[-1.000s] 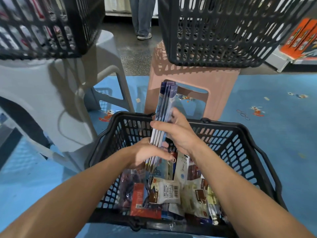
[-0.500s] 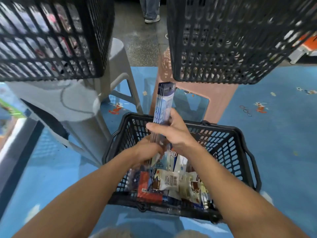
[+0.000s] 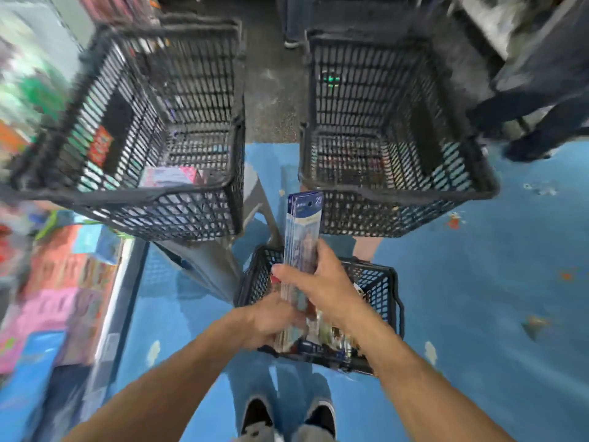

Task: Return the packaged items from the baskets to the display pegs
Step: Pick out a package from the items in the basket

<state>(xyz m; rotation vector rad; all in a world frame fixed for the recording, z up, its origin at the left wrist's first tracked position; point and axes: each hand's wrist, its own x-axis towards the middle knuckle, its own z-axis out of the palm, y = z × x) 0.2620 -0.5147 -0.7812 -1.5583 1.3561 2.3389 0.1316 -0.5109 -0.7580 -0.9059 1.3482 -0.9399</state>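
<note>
My right hand grips the middle of the packs; my left hand curls round their lower end. They stand upright just above the basket below my hands. I should square the hang holes before finding a peg

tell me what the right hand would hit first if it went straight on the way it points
The right hand, holding the packs, points up-left. First in that line is probably the grey stool under the left basket, though depth is unclear.
</note>
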